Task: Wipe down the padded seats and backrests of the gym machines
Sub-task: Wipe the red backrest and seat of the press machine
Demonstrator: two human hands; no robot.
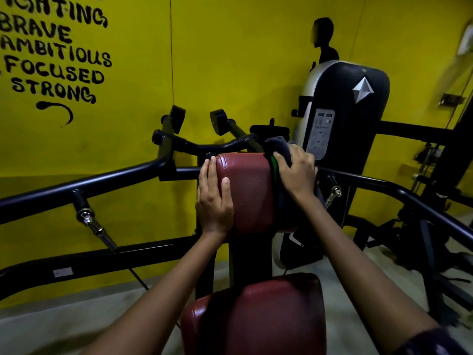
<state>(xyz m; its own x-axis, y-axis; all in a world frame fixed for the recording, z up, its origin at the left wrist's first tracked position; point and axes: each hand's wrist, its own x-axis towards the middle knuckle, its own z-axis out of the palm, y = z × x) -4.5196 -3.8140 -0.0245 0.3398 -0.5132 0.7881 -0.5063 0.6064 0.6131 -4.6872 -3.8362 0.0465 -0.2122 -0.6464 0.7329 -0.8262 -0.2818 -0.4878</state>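
Observation:
A dark red padded backrest [247, 190] stands upright on the machine's black post in the middle of the view. My left hand [213, 198] lies on its left edge with straight fingers and the thumb on the front face. My right hand [297, 170] grips a dark grey cloth [280, 146] with a green edge and holds it against the backrest's upper right edge. Below, close to me, is the dark red padded seat [256, 316].
Black machine arms [84, 185] with chrome pins reach out left and right of the backrest. Black handles [176, 119] stand behind it. A black and silver weight-stack cover [350, 111] is at the right. The yellow wall [230, 60] with black lettering is close behind.

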